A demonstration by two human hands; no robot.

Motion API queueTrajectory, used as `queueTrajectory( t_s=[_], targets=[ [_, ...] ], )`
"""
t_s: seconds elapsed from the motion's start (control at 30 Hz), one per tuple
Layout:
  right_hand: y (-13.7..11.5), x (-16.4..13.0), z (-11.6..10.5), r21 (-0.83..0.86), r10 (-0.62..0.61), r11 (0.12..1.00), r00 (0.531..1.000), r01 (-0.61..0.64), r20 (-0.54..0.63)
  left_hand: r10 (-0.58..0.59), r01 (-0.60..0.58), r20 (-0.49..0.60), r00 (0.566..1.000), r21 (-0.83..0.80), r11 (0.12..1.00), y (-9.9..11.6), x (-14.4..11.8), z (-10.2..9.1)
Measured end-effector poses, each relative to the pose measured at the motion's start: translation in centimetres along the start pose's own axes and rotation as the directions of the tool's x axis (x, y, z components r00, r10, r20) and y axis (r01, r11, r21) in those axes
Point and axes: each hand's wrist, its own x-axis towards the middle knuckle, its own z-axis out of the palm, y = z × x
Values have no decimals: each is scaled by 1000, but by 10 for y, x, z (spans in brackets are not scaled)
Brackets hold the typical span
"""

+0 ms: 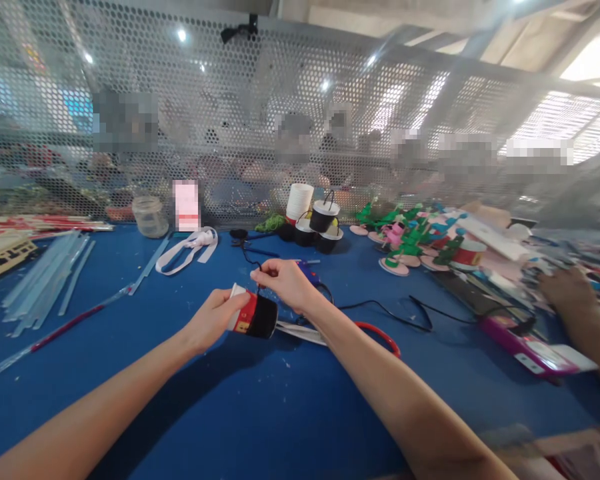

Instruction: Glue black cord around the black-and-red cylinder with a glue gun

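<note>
My left hand point(214, 319) is closed round a paper cup point(242, 320), which lies tilted on its side with its white rim toward that hand. The cup is red and white, and black cord covers its lower part. At the cup's upper side my right hand point(286, 283) pinches a thin black cord point(251, 257) between thumb and fingers. This cord runs back across the table toward a dark bundle point(239, 235). Below my right forearm lie scissors point(303, 333) with a red-orange handle, partly hidden.
Beyond my hands stand stacked white cups point(300, 200) and several black-wrapped cups point(324, 217). Clear glue sticks point(55, 280), white ribbon point(187, 252) and a glass jar point(150, 217) lie left. Green figures point(410, 243), a purple power strip point(525, 347) and another person's hand point(563, 288) are right.
</note>
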Motion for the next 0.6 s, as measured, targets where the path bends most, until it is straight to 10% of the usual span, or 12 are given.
queueTrajectory(
  t_s=[0.6],
  targets=[
    [-5, -3, 5, -26, 79, 997, 995, -78, 53, 24, -26, -34, 999, -58, 998, 1, -2, -1]
  ],
)
